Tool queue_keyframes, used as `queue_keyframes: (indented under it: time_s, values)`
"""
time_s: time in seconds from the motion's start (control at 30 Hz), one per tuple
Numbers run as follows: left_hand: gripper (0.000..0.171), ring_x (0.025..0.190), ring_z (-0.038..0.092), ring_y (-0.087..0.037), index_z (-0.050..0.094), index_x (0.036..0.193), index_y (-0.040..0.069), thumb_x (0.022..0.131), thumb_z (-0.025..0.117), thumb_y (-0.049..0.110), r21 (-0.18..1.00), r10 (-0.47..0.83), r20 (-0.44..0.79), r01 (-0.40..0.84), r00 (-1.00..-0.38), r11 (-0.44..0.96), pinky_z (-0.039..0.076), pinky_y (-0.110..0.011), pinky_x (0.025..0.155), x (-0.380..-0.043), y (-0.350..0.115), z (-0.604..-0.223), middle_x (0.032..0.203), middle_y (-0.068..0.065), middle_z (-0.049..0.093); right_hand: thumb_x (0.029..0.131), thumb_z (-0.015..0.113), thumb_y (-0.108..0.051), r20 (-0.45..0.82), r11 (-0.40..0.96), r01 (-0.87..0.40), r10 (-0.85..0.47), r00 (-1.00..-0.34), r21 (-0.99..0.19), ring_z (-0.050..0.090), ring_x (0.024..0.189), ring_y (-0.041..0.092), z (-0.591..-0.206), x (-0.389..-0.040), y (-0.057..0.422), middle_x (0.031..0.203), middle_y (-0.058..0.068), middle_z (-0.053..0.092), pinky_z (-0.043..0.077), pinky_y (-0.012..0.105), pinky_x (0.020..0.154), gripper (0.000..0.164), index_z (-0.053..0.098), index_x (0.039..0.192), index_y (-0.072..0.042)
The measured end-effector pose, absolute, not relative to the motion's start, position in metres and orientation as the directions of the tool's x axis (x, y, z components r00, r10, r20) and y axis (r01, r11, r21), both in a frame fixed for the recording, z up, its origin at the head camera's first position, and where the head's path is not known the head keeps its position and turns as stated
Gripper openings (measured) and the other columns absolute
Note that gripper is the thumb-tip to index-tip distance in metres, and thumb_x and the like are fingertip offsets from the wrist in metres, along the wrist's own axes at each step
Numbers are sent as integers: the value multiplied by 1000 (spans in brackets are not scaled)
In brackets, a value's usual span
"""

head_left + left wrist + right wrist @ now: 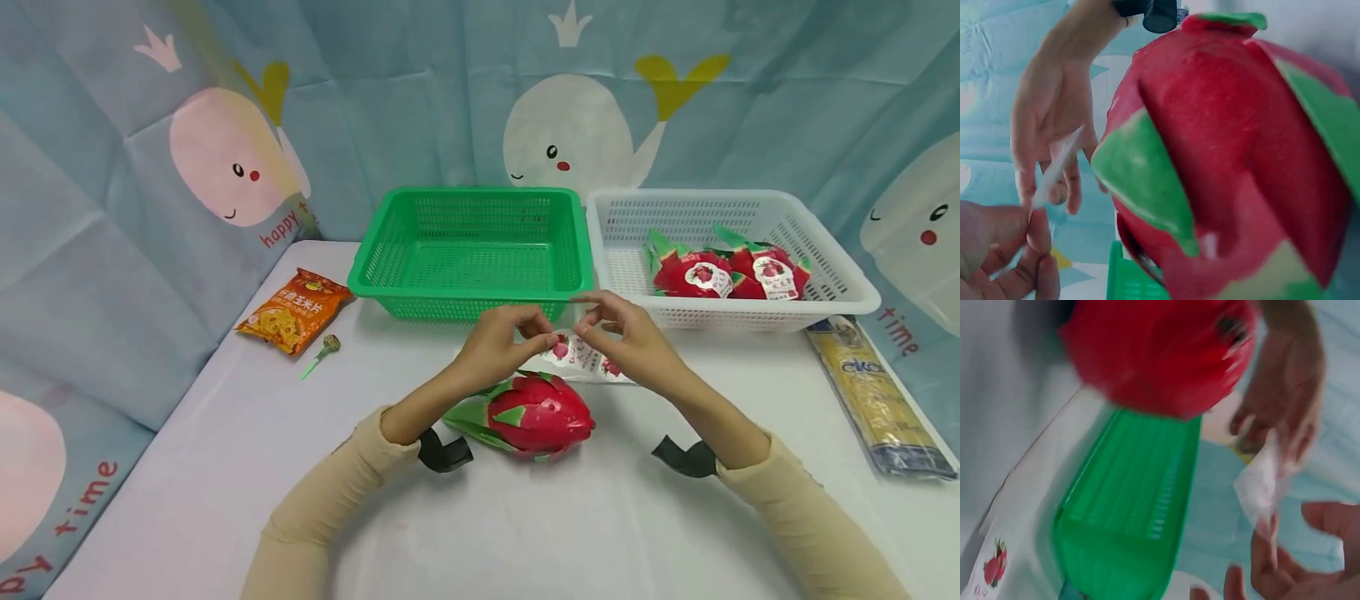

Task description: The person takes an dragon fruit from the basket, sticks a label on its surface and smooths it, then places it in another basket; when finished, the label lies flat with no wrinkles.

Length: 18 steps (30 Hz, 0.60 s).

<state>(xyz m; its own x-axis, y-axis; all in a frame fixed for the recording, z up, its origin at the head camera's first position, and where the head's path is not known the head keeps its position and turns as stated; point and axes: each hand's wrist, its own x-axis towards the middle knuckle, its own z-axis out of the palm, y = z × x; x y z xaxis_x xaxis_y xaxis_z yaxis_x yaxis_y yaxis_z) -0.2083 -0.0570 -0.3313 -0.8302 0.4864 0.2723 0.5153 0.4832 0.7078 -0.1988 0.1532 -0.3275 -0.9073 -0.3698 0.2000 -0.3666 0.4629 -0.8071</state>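
Note:
My left hand [501, 343] pinches a white sticker [1259, 484] between thumb and fingers. Across from it, my right hand [630, 337] has its thumb and fingers spread apart; in the right wrist view one fingertip appears to touch the sticker's lower end. A dragon fruit [543, 414] with green leaf tips lies on its side on the table below my hands, its stem end pointing left. Behind it lies a sheet of stickers [617, 371] printed with dragon fruit, partly hidden by my hands.
A green basket [472, 297] stands at the back, beside a white basket [750, 310] holding two labelled dragon fruits [686, 277]. An orange snack bag [294, 312] and a lollipop [327, 346] lie at left. A yellow noodle-like packet [881, 400] lies at right.

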Motion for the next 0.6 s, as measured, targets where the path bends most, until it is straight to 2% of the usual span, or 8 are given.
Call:
queue_keyframes:
  time_s: [0.07,0.13,0.23,0.37,0.5,0.6]
  values:
    - [10,74,57,-8,66,83,14,85,67,23,744,461,255,477,-850,468,47,-23,65,-207,-61,-334,75,5,65,92,55,-22,183,475,-314,-302,-936,-822,51,104,24,-326,-194,156,104,12,58,40,51,98,42,46,130,-7]
    - [10,71,57,-8,66,82,14,84,67,23,779,434,235,435,-870,452,47,-24,64,-204,-66,-337,74,5,65,93,53,-25,151,480,-259,-252,-956,-838,52,104,24,-326,-190,160,105,13,56,41,49,97,43,44,132,-8]
    - [9,67,57,-9,67,80,12,83,68,21,820,413,229,403,-882,405,46,-25,64,-198,-73,-341,71,3,65,92,55,-26,100,493,-212,-243,-965,-844,53,101,19,-330,-184,165,104,10,58,44,39,94,39,49,125,-8]
    - [8,62,59,-11,67,79,8,82,68,15,861,408,249,393,-878,321,47,-25,65,-188,-77,-346,70,-2,67,88,61,-22,51,453,-199,-319,-946,-869,57,95,14,-342,-176,163,99,6,61,49,26,86,33,54,115,-5]
    - [7,62,59,-10,67,78,9,82,67,14,879,406,258,388,-876,278,48,-25,63,-177,-74,-351,70,-3,68,87,63,-18,26,352,-161,-358,-933,-922,61,84,14,-352,-170,157,91,0,62,51,25,76,24,59,104,-1]
    - [6,62,60,-5,69,78,11,82,68,15,866,401,261,397,-878,306,50,-25,60,-167,-73,-356,69,1,68,88,61,-17,15,331,-141,-355,-935,-933,60,77,10,-356,-169,155,84,-3,62,50,27,73,18,61,97,-1]
